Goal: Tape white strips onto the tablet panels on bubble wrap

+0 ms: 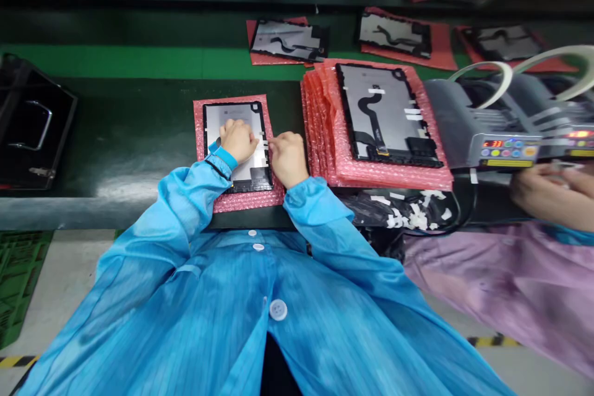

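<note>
A tablet panel (232, 117) with a black frame lies face down on a pink bubble-wrap sheet (199, 117) before me. My left hand (238, 139) rests on the middle of the panel with its fingers curled and pressed down. My right hand (288, 158) sits at the panel's right edge, fingers closed in a pinch against the frame. What the fingertips grip is too small to make out. Both arms wear blue sleeves.
A stack of pink bubble-wrap sheets (325, 136) with another panel (385, 111) on top lies to the right. Further right are a grey machine (505, 142) and a co-worker's hand (547, 189). More panels ride the green belt (139, 62) behind. A black tray (32, 124) sits left.
</note>
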### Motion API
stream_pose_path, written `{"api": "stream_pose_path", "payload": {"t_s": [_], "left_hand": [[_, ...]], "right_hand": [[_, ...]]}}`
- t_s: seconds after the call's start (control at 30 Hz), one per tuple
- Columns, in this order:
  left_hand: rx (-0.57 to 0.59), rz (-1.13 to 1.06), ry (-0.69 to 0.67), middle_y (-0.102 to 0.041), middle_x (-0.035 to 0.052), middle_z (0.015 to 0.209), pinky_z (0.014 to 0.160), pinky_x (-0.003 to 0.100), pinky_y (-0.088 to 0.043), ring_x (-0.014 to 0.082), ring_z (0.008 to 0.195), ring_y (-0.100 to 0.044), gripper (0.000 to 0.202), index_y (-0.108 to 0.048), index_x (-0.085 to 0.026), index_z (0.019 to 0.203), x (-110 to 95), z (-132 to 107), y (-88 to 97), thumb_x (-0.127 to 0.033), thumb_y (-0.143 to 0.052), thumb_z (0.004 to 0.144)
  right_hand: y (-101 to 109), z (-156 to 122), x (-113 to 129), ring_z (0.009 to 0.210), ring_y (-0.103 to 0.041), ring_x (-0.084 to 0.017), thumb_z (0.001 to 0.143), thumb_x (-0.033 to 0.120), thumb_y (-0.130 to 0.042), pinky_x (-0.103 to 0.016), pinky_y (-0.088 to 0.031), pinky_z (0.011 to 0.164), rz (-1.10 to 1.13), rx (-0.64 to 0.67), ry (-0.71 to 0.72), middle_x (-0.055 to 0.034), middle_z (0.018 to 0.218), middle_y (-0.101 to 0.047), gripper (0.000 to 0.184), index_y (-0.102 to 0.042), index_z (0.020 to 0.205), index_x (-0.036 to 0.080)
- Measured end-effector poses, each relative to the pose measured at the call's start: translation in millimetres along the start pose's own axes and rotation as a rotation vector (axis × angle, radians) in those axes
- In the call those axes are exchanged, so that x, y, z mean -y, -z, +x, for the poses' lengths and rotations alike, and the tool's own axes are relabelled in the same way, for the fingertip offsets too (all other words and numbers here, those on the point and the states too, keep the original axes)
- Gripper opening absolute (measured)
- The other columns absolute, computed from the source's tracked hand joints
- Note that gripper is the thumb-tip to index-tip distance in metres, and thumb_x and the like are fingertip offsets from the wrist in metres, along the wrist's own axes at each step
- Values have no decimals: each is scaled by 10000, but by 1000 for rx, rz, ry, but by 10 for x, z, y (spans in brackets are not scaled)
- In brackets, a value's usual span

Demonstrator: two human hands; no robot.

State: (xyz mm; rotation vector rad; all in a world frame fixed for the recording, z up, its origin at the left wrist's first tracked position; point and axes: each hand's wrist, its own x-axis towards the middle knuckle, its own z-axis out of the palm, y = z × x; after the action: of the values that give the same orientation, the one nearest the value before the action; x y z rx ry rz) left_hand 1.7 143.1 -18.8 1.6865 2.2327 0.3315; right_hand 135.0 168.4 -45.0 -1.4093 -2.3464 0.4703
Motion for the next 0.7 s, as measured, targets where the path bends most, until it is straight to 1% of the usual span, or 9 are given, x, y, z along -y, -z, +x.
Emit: {"api": "stream_pose_path", "payload": {"t_s": [0.13,0.2,0.27,0.37,0.43,0.5,0.57,0.63,0.7], "left_hand": [[-7,-14,9,-627,136,1198,1058,469,-372,347,1255,-482,190,-686,-157,985,56,-28,92,-294,-625,867],[-54,-10,54,-610,139,1248,1072,471,-374,346,1265,-475,265,-667,-165,1085,213,-107,218,-305,-627,864],[-133,26,180,-599,170,1267,1066,489,-386,364,1262,-475,312,-653,-153,1128,440,-237,354,-341,-582,890],[-151,97,369,-590,240,1246,1010,535,-426,417,1238,-482,319,-676,-122,1039,742,-455,453,-366,-511,915],[-116,118,370,-584,255,1246,988,542,-439,420,1229,-493,265,-675,-128,980,834,-547,417,-294,-478,917],[-119,101,319,-582,253,1249,992,536,-438,407,1226,-505,222,-651,-144,927,847,-579,341,-212,-440,912],[-162,34,286,-599,253,1209,1009,534,-427,403,1220,-517,173,-596,-166,831,820,-577,282,-171,-438,900],[-218,-106,289,-642,221,1050,1020,514,-423,388,1177,-555,171,-492,-207,718,772,-570,282,-147,-473,877],[-256,-247,317,-625,143,807,983,484,-447,363,1061,-614,262,-374,-247,659,693,-562,357,-129,-499,856]], "right_hand": [[-4,-117,26,981,-529,-274,895,66,-354,-424,-427,928,-68,65,24,-164,1078,-629,412,-721,1075,113],[55,-109,39,1037,-542,-278,888,54,-363,-413,-420,976,-75,62,-39,-180,1103,-628,419,-692,1147,81],[131,-78,73,1103,-555,-285,900,84,-395,-399,-419,1011,-78,60,-142,-210,1136,-626,398,-654,1198,32],[209,-17,185,1151,-578,-315,909,153,-465,-410,-459,983,-93,127,-261,-225,1189,-623,335,-668,1153,47],[211,31,274,1152,-601,-317,877,102,-479,-412,-481,962,-92,180,-298,-214,1216,-629,294,-690,1081,82],[178,74,348,1131,-627,-296,855,40,-452,-403,-483,971,-32,179,-326,-210,1190,-652,304,-684,1047,86],[138,96,398,1077,-656,-261,877,56,-446,-371,-493,954,134,144,-374,-204,1140,-678,291,-648,1086,71],[134,93,427,1019,-675,-221,898,114,-477,-327,-514,899,360,108,-422,-180,1117,-693,307,-587,1181,66],[219,81,424,992,-679,-199,879,144,-525,-312,-522,881,522,56,-399,-149,1120,-699,385,-538,1260,87]]}}
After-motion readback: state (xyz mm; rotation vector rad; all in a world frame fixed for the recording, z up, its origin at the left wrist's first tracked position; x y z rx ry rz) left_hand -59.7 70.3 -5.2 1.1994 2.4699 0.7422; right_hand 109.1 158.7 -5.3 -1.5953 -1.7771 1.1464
